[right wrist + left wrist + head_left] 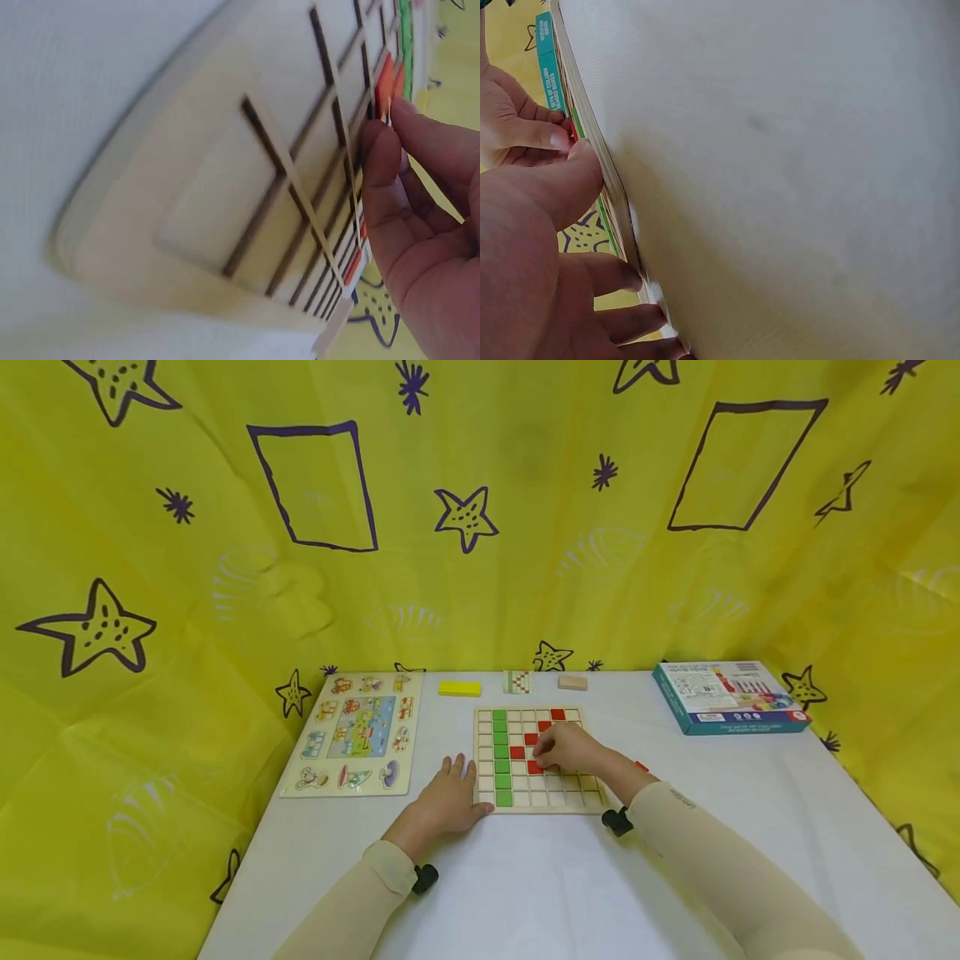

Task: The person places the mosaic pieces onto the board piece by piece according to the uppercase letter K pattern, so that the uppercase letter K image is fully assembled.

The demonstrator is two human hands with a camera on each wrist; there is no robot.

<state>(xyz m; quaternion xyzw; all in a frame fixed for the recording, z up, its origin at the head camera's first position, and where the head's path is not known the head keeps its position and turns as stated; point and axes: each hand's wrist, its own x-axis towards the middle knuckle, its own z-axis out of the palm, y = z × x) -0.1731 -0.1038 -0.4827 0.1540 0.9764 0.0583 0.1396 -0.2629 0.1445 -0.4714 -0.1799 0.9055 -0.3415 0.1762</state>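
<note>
A wooden grid board lies on the white table, with a column of green tiles near its left side and several red tiles stepping diagonally up to the right. My left hand rests at the board's lower left corner, fingers spread along the left edge and thumb on the front edge. Over the middle of the grid, my right hand pinches a red tile between thumb and forefinger, close to the squares. The right hand covers part of the grid.
To the left lies a picture puzzle board. Behind the grid are a yellow block, a small pattern card and a wooden block. A teal box stands back right. A red piece shows beside the right wrist.
</note>
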